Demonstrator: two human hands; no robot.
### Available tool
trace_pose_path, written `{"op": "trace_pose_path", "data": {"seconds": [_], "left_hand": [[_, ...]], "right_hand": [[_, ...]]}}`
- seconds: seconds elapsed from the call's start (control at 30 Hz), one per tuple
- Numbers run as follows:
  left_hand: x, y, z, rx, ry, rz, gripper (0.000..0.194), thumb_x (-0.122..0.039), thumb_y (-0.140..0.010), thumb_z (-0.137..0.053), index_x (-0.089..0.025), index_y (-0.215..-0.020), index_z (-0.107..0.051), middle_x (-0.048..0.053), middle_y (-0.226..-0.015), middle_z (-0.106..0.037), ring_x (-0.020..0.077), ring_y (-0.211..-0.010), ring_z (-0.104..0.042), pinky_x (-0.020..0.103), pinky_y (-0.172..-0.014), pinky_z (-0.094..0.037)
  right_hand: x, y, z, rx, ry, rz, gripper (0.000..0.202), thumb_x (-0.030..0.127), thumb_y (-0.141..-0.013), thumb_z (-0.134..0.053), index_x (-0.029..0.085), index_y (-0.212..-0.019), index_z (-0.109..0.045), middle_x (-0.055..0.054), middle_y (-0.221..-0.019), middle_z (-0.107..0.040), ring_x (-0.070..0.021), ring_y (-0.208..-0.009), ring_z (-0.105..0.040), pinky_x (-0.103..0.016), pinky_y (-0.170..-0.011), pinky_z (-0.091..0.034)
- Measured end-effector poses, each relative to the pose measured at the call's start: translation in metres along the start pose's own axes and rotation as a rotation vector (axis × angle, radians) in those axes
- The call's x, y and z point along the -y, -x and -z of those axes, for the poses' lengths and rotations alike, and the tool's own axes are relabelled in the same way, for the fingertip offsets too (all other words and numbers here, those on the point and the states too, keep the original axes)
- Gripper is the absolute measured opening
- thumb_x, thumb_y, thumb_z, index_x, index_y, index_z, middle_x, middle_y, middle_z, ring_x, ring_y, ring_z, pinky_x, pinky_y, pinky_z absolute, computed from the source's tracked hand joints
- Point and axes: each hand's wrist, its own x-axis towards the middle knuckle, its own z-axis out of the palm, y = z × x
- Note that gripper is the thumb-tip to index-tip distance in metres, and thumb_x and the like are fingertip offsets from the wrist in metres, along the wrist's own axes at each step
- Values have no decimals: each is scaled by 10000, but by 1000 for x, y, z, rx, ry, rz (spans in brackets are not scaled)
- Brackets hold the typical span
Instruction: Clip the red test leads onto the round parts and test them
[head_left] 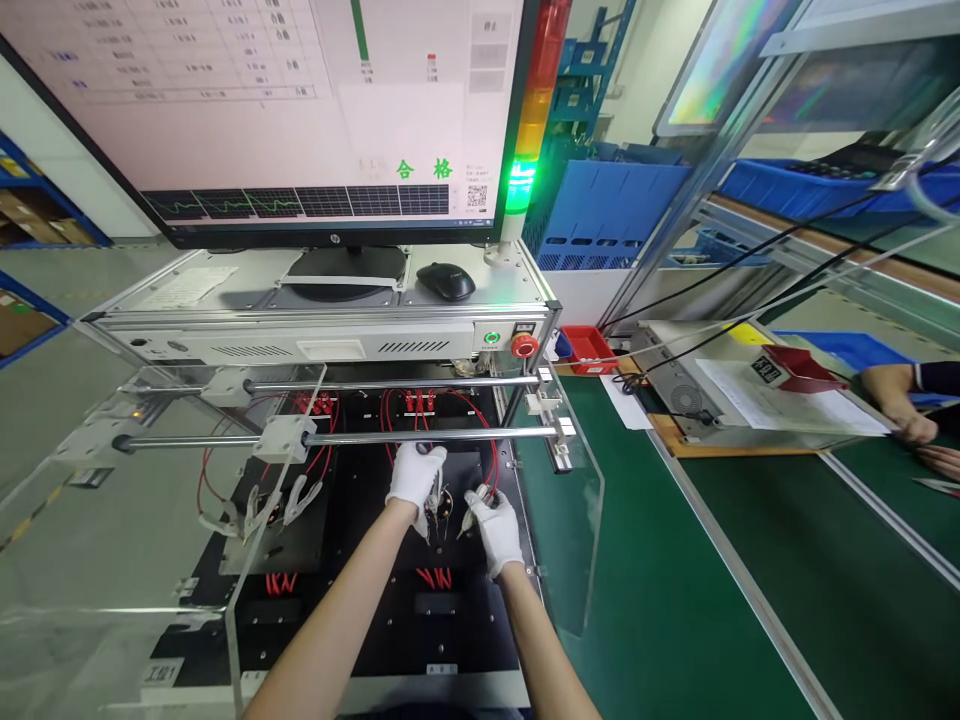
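Both my hands wear white gloves and work inside a black test fixture (352,610). My left hand (415,477) pinches a clear-handled test clip over a small dark round part (444,507) on the fixture. My right hand (493,520) grips another clear clip whose tip points at the same part. Red wires (480,415) run from the clips to red terminals at the fixture's back. A second set of clips (274,503) lies unused on the left station.
Two steel rails (420,436) cross above the fixture behind a raised clear acrylic guard (577,520). A monitor (285,110), mouse (445,281), red stop button (524,346) and lit green signal tower (520,186) stand behind. Another person's hands (919,430) rest at far right on the green bench.
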Motion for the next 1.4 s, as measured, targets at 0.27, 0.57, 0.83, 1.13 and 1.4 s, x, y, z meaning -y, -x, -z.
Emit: {"op": "trace_pose_path", "data": {"seconds": [0.27,0.57,0.83,1.13,1.4], "left_hand": [[1,2,7,-11,-121,-78,147,-232,-593,-630,-182,-625,-495,-69,-520,-435,98,-462,-399,227,-480,-310],[3,3,10,-11,-120,-77,165,-253,-593,-632,-185,-678,-508,-63,-544,-445,109,-489,-433,234,-503,-330],[1,9,6,62,-26,-43,274,-268,-565,-685,-180,-758,-512,-72,-584,-430,92,-494,-419,227,-504,-339],[-17,32,-3,309,119,45,364,-289,-633,-666,-158,-951,-544,-2,-751,-553,114,-644,-536,230,-606,-427],[-26,33,7,461,-67,-70,557,-467,-657,-682,-113,-1070,-557,114,-995,-615,250,-941,-572,351,-846,-440]], "right_hand": [[-20,4,-16,-47,-33,-21,419,434,-483,-661,177,-784,-524,7,-661,-613,-139,-602,-544,-262,-601,-445],[-16,6,-15,-52,19,-18,426,438,-487,-658,164,-790,-538,-30,-717,-651,-154,-643,-584,-267,-640,-467],[-19,0,-11,-32,139,-36,470,434,-626,-571,131,-981,-524,-88,-915,-676,-172,-780,-634,-248,-690,-489],[23,14,20,10,584,151,664,452,-729,-507,141,-1300,-368,-159,-1107,-609,-274,-1018,-585,-416,-890,-433],[73,36,-21,332,960,284,513,390,-691,-577,171,-1153,-535,-138,-1058,-649,-288,-980,-614,-355,-808,-474]]}}
